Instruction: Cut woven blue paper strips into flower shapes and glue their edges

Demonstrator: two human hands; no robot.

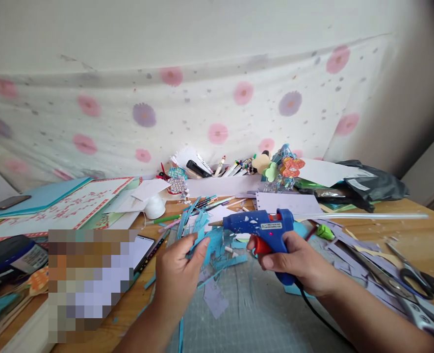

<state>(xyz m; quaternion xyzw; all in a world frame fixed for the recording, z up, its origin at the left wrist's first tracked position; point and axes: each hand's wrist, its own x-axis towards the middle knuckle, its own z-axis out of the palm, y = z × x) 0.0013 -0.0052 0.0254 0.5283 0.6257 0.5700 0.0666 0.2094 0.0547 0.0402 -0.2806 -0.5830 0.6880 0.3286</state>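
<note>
My right hand [293,257] is wrapped round the handle of a blue hot glue gun [253,223] with a red trigger. A small red light glows on the gun's side, and its metal nozzle points left. A clear glue stick [360,215] sticks out far behind the gun. My left hand [182,264] is closed in a pinch just below the nozzle, on what looks like a small piece of blue paper [201,236]. Blue paper scraps [217,255] lie heaped behind that hand, so the edges of the held piece are hard to make out.
A grey cutting mat [235,318] lies in front, with a lilac paper scrap [215,296] on it. Two pairs of scissors [395,287] lie at right among lilac offcuts. The gun's black cord [321,316] runs toward me. A white thread spool [154,207] stands back left.
</note>
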